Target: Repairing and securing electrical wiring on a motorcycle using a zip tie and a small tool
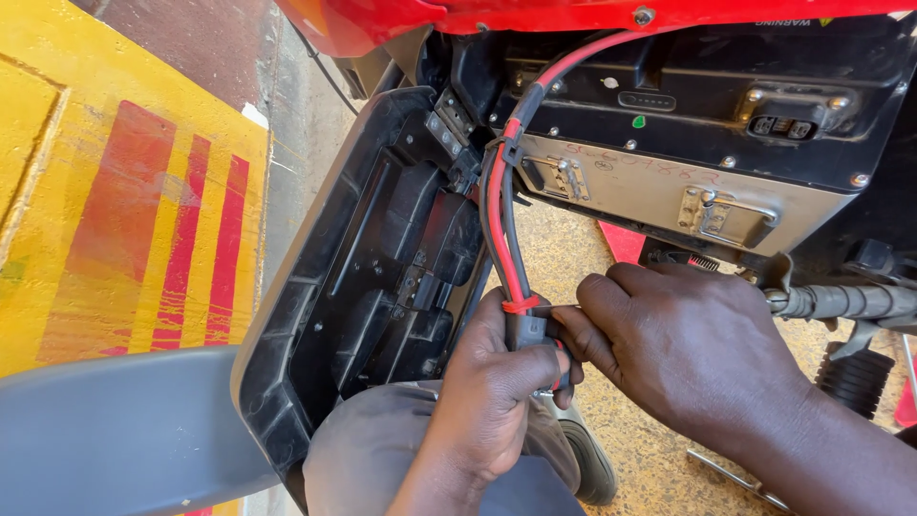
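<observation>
Both your hands are bare: no gloves, rings or watch show on the left hand (492, 382) or the right hand (683, 349). Your forearms are bare too, with no sleeve in view up to the bottom edge of the picture. Your nails are cut short. Below the left hand, your knee (382, 449) is covered in plain grey trousers of smooth cloth with soft folds, and no seam, pocket or pattern shows on it.
</observation>
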